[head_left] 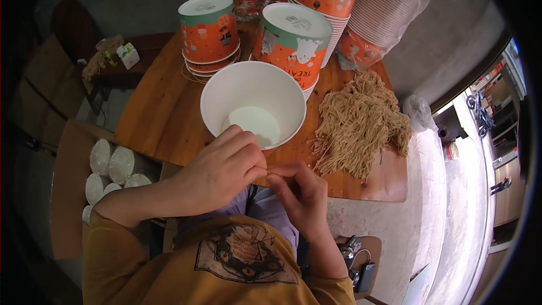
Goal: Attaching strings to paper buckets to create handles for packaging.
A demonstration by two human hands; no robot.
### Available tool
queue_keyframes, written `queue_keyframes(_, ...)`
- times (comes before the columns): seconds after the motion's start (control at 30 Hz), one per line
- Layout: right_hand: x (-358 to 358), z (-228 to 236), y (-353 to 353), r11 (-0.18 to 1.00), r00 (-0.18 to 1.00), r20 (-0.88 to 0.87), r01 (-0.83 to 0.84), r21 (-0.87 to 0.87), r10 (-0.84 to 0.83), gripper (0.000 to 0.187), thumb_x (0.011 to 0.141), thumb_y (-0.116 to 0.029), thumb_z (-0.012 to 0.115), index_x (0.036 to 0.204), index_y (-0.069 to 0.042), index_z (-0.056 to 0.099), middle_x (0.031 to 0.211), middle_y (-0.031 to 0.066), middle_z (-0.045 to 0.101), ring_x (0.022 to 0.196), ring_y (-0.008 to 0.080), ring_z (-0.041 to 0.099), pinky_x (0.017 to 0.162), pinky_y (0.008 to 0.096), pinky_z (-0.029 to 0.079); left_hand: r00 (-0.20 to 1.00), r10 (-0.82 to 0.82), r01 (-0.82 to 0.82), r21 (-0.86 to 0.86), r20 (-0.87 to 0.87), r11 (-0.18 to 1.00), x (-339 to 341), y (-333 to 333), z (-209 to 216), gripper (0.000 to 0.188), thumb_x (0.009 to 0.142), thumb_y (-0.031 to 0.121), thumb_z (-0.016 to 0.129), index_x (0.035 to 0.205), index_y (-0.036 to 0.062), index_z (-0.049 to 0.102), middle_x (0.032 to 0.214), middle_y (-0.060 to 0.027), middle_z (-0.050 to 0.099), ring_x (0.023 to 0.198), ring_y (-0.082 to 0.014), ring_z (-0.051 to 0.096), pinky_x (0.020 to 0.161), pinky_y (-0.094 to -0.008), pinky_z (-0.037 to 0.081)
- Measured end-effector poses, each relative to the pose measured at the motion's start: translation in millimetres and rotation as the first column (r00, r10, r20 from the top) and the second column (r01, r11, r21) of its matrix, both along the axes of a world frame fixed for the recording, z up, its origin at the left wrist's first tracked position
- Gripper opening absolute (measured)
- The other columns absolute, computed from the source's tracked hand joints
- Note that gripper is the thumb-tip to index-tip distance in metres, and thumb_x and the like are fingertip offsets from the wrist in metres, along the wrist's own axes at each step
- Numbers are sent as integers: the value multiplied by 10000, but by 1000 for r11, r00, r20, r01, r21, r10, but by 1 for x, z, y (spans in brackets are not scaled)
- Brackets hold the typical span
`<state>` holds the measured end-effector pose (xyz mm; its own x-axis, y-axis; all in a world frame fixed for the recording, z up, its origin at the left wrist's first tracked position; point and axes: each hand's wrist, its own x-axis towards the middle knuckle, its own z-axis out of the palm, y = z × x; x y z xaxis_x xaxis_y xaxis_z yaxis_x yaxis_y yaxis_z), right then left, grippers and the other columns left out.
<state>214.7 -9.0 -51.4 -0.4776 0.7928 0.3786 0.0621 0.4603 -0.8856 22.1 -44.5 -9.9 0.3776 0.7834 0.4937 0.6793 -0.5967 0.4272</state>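
The left hand and the right hand meet in front of the person's shirt, with the fingertips pinched close together; the spot between them is too small for me to tell if they hold anything. The left hand has its back turned up and its fingers curled, while the right hand has its thumb and pointing finger bent in to meet it. The biggest thing here is the brown wooden table. To its left is a big cardboard box with white round packs inside. At the back right of the table is a tall leaning stack in clear plastic. Closer in are two stacks of orange and green paper buckets turned upside down, a front stack in the middle and a short stack to the left. A messy heap of tan string lies on the right side of the table. The white bucket stands with its open top up near the close edge, just past the hands and in front of the front stack. A little black gadget with a white cord is on a brown seat, low on the right.
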Motion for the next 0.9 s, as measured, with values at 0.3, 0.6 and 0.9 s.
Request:
queue_keyframes(0.3,-15,-15,2,912,931,-358,-88,-400,-67,86,884,-11,637,877,-38,556,742,-70,528,676,5,438,621,171,385,996,37,-28,-117,77,993,0,2,1,200,805,40,669,926,36,510,911,-95,504,875,-300,493,768,-394,444)
queue_keyframes(0.6,-35,-43,11,940,921,-187,331,-83,-341,181,796,27,676,794,-38,507,657,-29,499,573,4,445,511,185,411,983,184,-185,-54,-24,981,-4,10,-8,223,814,41,632,1024,65,563,905,-91,547,840,-283,564,758,-395,450)
queue_keyframes(0.9,-38,-46,12,919,916,-165,384,89,-367,200,746,51,682,773,-46,509,652,9,493,536,78,472,494,221,411,985,172,-173,-27,-20,985,-3,12,-9,255,803,31,633,1043,70,558,869,-85,549,825,-275,567,741,-394,455)
